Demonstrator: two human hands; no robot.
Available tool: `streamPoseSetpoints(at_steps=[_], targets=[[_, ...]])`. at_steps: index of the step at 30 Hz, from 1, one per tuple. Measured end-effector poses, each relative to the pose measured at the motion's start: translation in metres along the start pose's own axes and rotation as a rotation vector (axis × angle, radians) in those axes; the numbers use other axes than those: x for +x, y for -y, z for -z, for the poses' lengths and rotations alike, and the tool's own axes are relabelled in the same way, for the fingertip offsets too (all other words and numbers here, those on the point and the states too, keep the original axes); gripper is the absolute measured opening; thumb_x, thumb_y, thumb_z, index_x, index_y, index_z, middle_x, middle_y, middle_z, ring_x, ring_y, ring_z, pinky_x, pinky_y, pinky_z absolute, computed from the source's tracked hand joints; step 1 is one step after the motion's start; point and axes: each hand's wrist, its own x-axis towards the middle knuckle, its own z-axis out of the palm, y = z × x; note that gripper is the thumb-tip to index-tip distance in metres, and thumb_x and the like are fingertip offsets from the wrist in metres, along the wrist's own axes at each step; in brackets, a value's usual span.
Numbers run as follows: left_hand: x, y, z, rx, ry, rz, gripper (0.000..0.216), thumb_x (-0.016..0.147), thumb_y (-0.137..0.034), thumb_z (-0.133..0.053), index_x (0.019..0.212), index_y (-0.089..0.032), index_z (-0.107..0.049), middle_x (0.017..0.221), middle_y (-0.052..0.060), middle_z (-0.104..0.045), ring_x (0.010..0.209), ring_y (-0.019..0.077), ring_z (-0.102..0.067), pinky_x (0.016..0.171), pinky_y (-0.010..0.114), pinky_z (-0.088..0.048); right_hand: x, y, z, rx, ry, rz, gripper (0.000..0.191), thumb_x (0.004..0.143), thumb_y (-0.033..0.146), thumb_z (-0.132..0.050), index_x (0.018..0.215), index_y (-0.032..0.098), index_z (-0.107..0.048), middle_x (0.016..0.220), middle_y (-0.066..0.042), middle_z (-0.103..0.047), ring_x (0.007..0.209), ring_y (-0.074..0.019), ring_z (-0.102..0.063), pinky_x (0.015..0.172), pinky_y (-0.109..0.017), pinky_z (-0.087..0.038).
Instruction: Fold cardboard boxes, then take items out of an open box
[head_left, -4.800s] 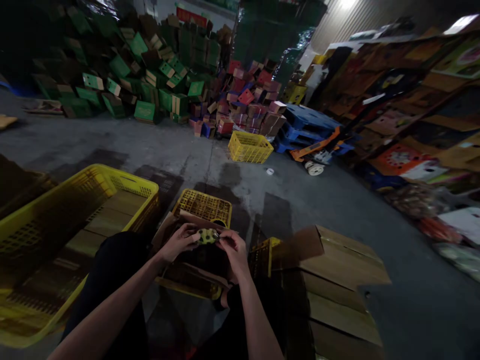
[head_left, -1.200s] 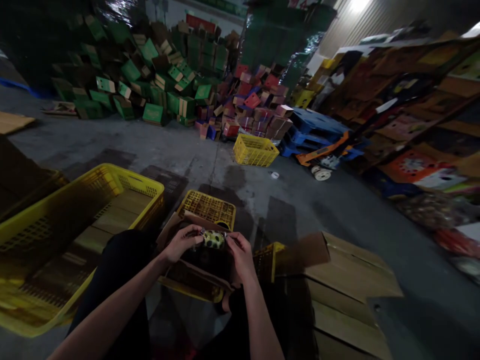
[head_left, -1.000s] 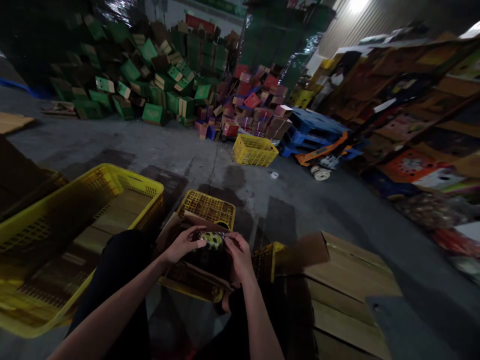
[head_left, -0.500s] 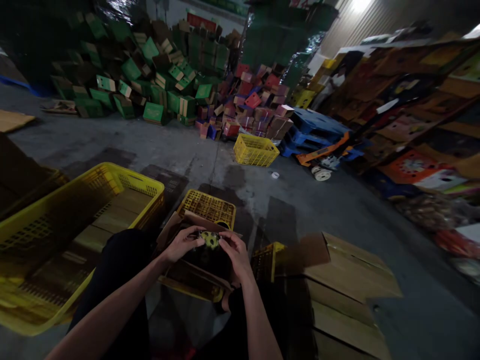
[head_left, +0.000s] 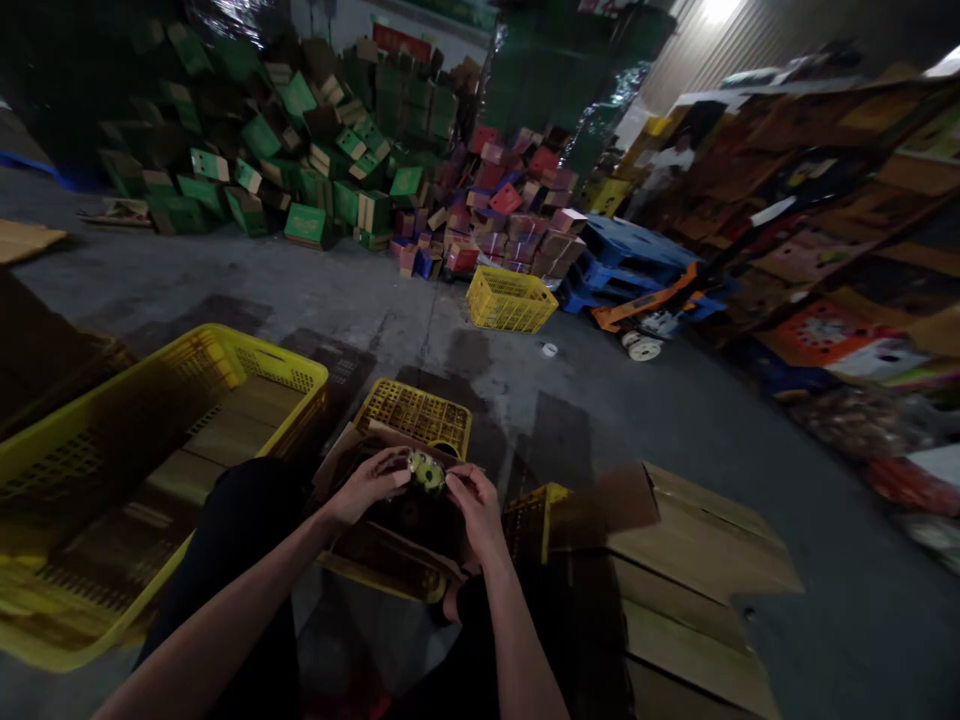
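Barely moved: yellow spotted thing (head_left: 426,468) sits a touch higher, left hand (head_left: 366,488) and right hand (head_left: 472,502) both pinching it over the box (head_left: 375,548), wrists bent inward. Too dark to identify.

Dim overall. A lamp (head_left: 718,8) at top right burns out to white glare (the only strong source), leaving the floor (head_left: 420,300) a dull grey sheen. The left hand (head_left: 367,487) and right hand (head_left: 471,500) sit in shadow, and the yellowish object (head_left: 426,470) pinched between them looks grainy. The shelves (head_left: 847,250) at the right edge smear and stretch.
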Motion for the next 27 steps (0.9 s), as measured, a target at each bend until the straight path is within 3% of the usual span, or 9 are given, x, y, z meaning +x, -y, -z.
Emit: streamPoseSetpoints(at_steps=[4, 8, 11, 13, 16, 18, 21, 27], targets=[[-0.002, 0.0, 0.0, 0.027, 0.039, 0.067, 0.078, 0.074, -0.043, -0.084, 0.143, -0.029, -0.049, 0.143, 0.014, -0.052, 0.125, 0.0308, -0.056, 0.093, 0.044, -0.056, 0.002, 0.002, -0.001, -0.058, 0.067, 0.093, 0.022, 0.076, 0.047, -0.077, 0.083, 0.027, -0.073, 0.086, -0.001, -0.069, 0.085, -0.0222, -0.061, 0.082, -0.033, -0.048], [-0.003, 0.0, -0.001, 0.051, 0.025, 0.054, 0.06, 0.077, -0.052, -0.079, 0.126, -0.021, -0.062, 0.129, 0.013, -0.062, 0.114, 0.0281, -0.062, 0.091, 0.043, -0.057, 0.003, 0.002, -0.005, -0.023, 0.153, 0.097, 0.019, 0.075, 0.044, -0.079, 0.082, 0.027, -0.074, 0.092, -0.002, -0.071, 0.098, -0.0256, -0.063, 0.094, -0.037, -0.046], [-0.002, 0.0, -0.001, 0.074, -0.002, 0.02, 0.059, 0.075, -0.053, -0.08, 0.123, -0.021, -0.064, 0.121, 0.01, -0.067, 0.106, 0.0254, -0.066, 0.091, 0.042, -0.057, 0.004, 0.003, -0.007, 0.019, 0.189, 0.106, 0.019, 0.076, 0.043, -0.079, 0.086, 0.027, -0.074, 0.103, -0.003, -0.071, 0.113, -0.0271, -0.061, 0.102, -0.038, -0.043], [-0.001, -0.001, 0.0, 0.104, -0.009, -0.016, 0.061, 0.074, -0.051, -0.081, 0.125, -0.021, -0.063, 0.118, 0.009, -0.069, 0.1, 0.0236, -0.068, 0.09, 0.041, -0.056, 0.003, 0.004, -0.008, 0.044, 0.217, 0.089, 0.025, 0.076, 0.043, -0.079, 0.096, 0.029, -0.074, 0.117, -0.003, -0.069, 0.12, -0.0271, -0.058, 0.105, -0.039, -0.043], [0.0, -0.003, 0.002, 0.174, 0.024, -0.076, 0.061, 0.076, -0.048, -0.081, 0.127, -0.019, -0.063, 0.113, 0.009, -0.072, 0.094, 0.0229, -0.07, 0.089, 0.039, -0.056, 0.0, 0.007, -0.009, 0.031, 0.252, 0.032, 0.049, 0.076, 0.042, -0.081, 0.122, 0.034, -0.068, 0.136, -0.002, -0.062, 0.129, -0.0267, -0.053, 0.107, -0.041, -0.043], [0.0, -0.005, 0.003, 0.244, 0.055, -0.123, 0.057, 0.077, -0.045, -0.08, 0.126, -0.02, -0.064, 0.115, 0.009, -0.072, 0.101, 0.0246, -0.069, 0.094, 0.038, -0.054, -0.002, 0.009, -0.01, -0.004, 0.258, 0.007, 0.058, 0.074, 0.042, -0.082, 0.129, 0.035, -0.064, 0.14, -0.001, -0.06, 0.132, -0.0269, -0.052, 0.107, -0.042, -0.044], [-0.003, -0.008, 0.001, 0.291, 0.05, -0.19, 0.054, 0.076, -0.043, -0.082, 0.123, -0.022, -0.067, 0.13, 0.009, -0.066, 0.121, 0.028, -0.062, 0.104, 0.038, -0.048, -0.003, 0.01, -0.01, -0.043, 0.256, -0.008, 0.054, 0.073, 0.041, -0.083, 0.125, 0.035, -0.067, 0.136, -0.002, -0.063, 0.13, -0.0279, -0.055, 0.105, -0.042, -0.046], [-0.003, -0.005, -0.002, 0.106, 0.003, -0.073, 0.084, 0.072, -0.045, -0.085, 0.145, -0.024, -0.049, 0.144, 0.012, -0.057, 0.128, 0.0318, -0.057, 0.105, 0.044, -0.05, 0.0, 0.001, -0.008, -0.046, 0.249, 0.038, 0.047, 0.074, 0.034, -0.08, 0.12, 0.032, -0.069, 0.12, -0.002, -0.07, 0.113, -0.0268, -0.063, 0.101, -0.042, -0.049]])
